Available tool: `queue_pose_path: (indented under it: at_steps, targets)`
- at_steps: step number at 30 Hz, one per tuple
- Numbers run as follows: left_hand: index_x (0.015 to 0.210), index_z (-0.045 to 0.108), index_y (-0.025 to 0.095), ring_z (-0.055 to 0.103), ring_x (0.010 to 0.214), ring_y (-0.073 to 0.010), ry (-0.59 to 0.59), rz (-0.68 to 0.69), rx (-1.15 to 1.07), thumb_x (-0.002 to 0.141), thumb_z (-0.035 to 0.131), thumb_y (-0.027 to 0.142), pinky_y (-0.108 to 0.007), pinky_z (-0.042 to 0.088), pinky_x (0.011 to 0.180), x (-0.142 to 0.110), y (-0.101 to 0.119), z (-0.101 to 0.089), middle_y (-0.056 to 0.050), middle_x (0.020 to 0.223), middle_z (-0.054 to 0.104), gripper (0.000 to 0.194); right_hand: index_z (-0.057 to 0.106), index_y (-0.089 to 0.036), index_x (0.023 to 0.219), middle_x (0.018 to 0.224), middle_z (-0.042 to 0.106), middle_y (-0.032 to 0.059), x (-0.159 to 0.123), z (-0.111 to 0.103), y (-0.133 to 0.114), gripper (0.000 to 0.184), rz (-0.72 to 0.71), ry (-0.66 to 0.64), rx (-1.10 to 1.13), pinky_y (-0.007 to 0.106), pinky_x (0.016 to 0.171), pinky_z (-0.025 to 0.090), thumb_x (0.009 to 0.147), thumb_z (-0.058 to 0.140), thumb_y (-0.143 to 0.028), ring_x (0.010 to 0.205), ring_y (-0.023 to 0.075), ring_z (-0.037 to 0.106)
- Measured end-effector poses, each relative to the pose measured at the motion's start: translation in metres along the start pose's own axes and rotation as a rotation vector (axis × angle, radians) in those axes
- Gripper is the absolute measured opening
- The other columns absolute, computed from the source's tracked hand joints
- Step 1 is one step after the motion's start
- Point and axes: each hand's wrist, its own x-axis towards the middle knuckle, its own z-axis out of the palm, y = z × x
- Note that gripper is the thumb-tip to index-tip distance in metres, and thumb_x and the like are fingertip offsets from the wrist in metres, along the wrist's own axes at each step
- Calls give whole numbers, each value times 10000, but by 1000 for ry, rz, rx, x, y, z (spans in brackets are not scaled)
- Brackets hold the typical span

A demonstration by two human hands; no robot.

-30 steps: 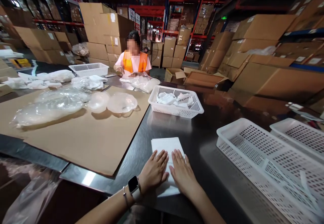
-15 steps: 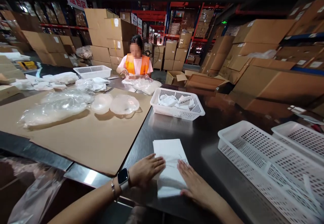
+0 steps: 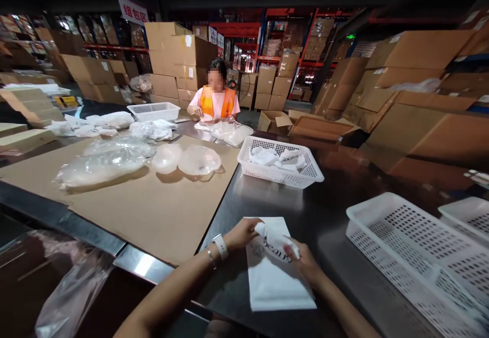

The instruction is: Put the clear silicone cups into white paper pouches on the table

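Note:
A flat white bag (image 3: 277, 282) with dark printed lettering lies on the dark metal table (image 3: 328, 215) in front of me. My left hand (image 3: 242, 233), with a white watch on its wrist, pinches the bag's far left corner. My right hand (image 3: 305, 261) grips the far right part. Between both hands the bag's far end is lifted and folded back toward me, so the lettering shows.
A white perforated basket (image 3: 280, 167) with folded white items stands beyond the bag; two empty ones (image 3: 416, 256) sit at right. Brown cardboard sheet (image 3: 153, 210) with clear plastic bags (image 3: 103, 164) lies at left. A person in an orange vest (image 3: 216, 103) works at the far end. Cartons all around.
Both hands lay flat pressing on the bag. They have since moved to its far end, closed on it and folded it back toward me.

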Motion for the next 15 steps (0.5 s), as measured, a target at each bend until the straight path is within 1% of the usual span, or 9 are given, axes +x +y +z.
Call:
queue_pose_path:
  at_steps: [2,3,6,8,9,11,12,13,15]
  targets:
    - [964,636,134,612,854,-202,174,-83,2,913,386,275,-300,478,770,12,-1,4,-90,939,672,291,713,-121,918,863,716,160,20,-1,-2,731,110,257,90,397,726,555,766,399,-764,817,296,679]
    - [1005,620,128,616,849,-205,245,-121,-4,942,333,315,-302,481,754,14,-1,5,-105,961,665,348,706,-124,843,777,707,152,32,-5,-3,722,124,335,94,388,667,554,736,418,-778,750,294,675]
    - [1235,495,121,619,609,-165,320,-202,-60,984,189,418,-276,484,592,10,-1,5,-78,833,665,495,668,-111,824,700,674,143,79,-36,-13,691,92,469,48,389,584,535,724,434,-753,664,288,653]
    - [1356,360,118,591,494,-149,277,-200,-65,989,121,412,-266,476,528,3,0,4,-38,728,653,528,628,-72,955,825,669,181,120,-68,-29,703,57,623,-3,416,649,531,799,337,-692,767,297,649]
    - [1371,343,126,620,542,-160,244,-176,-45,985,166,401,-278,497,568,-1,2,5,-40,741,663,506,587,-45,1053,953,650,215,142,-84,-39,685,33,716,-43,448,746,517,850,280,-623,893,308,630]
    - [1320,429,163,669,846,-221,134,-44,80,927,388,385,-370,514,799,-7,4,11,-83,920,690,454,424,2,1275,1271,496,271,182,-105,-59,601,-39,852,-148,509,981,384,911,232,-437,1189,313,482]
    - [1268,489,178,628,1011,-265,49,57,178,869,502,382,-434,464,920,-9,5,16,-104,1029,677,448,345,14,1340,1354,417,275,198,-107,-67,588,-86,859,-204,506,1041,321,907,284,-379,1267,306,404]
    - [1201,542,183,566,1125,-304,-45,158,283,810,592,390,-487,395,1002,-12,5,21,-120,1110,653,445,334,11,1355,1392,377,267,212,-101,-74,582,-137,829,-265,495,1079,273,890,353,-338,1310,299,347]
    - [1099,592,177,485,1209,-344,-207,331,472,748,667,448,-542,301,1063,-18,4,35,-142,1190,609,450,483,-27,1259,1350,448,230,229,-67,-83,476,-245,654,-385,455,1107,254,845,457,-260,1307,282,357]
